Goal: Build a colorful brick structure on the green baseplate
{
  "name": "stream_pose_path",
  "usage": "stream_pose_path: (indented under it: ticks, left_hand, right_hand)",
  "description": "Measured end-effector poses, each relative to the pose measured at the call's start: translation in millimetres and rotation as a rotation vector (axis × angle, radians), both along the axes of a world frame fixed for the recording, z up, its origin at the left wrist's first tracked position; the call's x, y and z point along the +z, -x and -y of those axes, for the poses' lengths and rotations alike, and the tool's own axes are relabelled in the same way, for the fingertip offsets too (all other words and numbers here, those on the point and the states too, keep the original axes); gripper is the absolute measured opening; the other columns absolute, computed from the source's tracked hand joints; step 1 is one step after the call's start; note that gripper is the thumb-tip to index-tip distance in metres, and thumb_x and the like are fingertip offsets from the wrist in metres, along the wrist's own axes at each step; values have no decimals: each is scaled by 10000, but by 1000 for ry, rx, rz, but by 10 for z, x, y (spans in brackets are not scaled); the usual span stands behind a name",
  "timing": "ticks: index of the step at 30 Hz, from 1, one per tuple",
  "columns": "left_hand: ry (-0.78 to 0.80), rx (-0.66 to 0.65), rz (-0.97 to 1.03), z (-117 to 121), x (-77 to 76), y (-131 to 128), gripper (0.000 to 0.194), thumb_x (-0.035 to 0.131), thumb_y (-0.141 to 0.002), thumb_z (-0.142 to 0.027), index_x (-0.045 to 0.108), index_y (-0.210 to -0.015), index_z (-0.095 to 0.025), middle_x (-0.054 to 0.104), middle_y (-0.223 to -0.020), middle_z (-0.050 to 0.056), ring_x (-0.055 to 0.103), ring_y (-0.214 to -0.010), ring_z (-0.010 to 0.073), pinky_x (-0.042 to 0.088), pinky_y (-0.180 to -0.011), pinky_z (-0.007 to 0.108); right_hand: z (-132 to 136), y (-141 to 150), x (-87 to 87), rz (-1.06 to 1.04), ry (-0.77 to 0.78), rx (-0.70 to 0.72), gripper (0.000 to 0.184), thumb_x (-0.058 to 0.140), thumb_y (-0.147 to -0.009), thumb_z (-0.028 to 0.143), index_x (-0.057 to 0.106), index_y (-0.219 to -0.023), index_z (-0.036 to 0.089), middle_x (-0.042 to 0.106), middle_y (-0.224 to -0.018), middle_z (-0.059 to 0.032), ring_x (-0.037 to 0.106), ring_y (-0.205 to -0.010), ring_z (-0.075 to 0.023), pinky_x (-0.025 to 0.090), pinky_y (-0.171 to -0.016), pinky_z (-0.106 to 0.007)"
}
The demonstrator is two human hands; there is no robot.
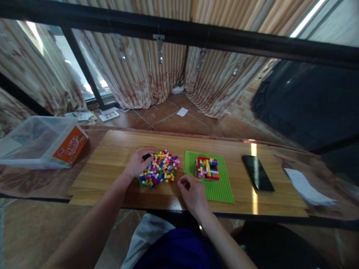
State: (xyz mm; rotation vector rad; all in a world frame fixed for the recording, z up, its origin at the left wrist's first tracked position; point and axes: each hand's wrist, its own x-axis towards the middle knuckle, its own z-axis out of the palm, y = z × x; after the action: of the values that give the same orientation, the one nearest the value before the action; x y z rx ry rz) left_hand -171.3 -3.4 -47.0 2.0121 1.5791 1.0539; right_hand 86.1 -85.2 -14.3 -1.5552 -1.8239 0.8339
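My left hand (138, 163) rests at the left edge of a heap of small, many-coloured toy bricks (162, 170). Its thumb and fingers are apart, with a dark patch between them that I cannot make out. My right hand (193, 192) is just right of the heap, by the lower left edge of a green baseplate (221, 186). Thumb and forefinger are pinched together; anything between them is too small to name. On the baseplate stands a low, squarish brick build (206, 169) with red edges, mixed colours inside and a dark opening.
A black phone (257, 173) lies right of the baseplate on the wooden board (112, 144). Farther right are folded white papers (307, 186). At the left stands a clear plastic box (42, 140) with an orange label. A dark bar (179, 31) crosses ahead, before curtains.
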Motion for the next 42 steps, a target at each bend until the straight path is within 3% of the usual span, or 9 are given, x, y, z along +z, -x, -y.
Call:
stream_pose_path:
  ticks: [4, 8, 12, 15, 27, 42]
  left_hand:
    - [3, -1, -6, -10, -30, 16, 262, 569, -804, -367, 710, -950, -201, 694, -1088, 82, 625, -1046, 231, 473, -993, 416]
    - [8, 15, 7, -17, -40, 15, 278, 570, -798, -384, 708, -949, -195, 693, -1091, 85, 623, -1052, 238, 472, -994, 420]
    - [24, 15, -7, -18, -17, 10, 293, 568, -795, -392, 710, -944, -185, 694, -1087, 94, 626, -1041, 244, 466, -998, 425]
    - [30, 21, -12, -15, 0, 8, 299, 564, -798, -402, 711, -946, -187, 694, -1093, 94, 627, -1042, 247, 472, -989, 425]
    - [-8, 25, -19, -24, -45, 13, 292, 567, -803, -399, 709, -946, -188, 697, -1086, 93, 629, -1047, 242, 474, -992, 425]
    - [12, 18, -11, -13, -10, 4, 289, 568, -797, -393, 711, -935, -184, 697, -1081, 98, 626, -1050, 247, 473, -992, 433]
  right_hand:
    - [25, -162, 107, -153, 0, -61, 132, 552, -828, 293, 656, -809, 215, 682, -770, -13, 632, -700, -163, 476, -662, -280]
    - [-91, -481, 207, -198, -75, -226, 191, 583, -813, 372, 675, -842, 207, 716, -817, -40, 665, -756, -191, 505, -708, -308]
    - [-313, -811, 232, -78, -143, -316, 230, 581, -806, 392, 678, -862, 191, 721, -823, -63, 665, -757, -207, 500, -710, -324]
    - [-450, -937, 200, 43, -174, -290, 221, 551, -817, 368, 673, -843, 186, 715, -815, -63, 655, -734, -201, 483, -696, -322]
    - [-606, -923, 111, 138, -229, -205, 251, 512, -816, 328, 711, -850, 178, 731, -869, -85, 657, -762, -207, 495, -716, -336]
    - [-624, -858, 87, -41, -112, -377, 254, 590, -761, 368, 701, -867, 167, 738, -826, -91, 680, -742, -220, 508, -690, -331]
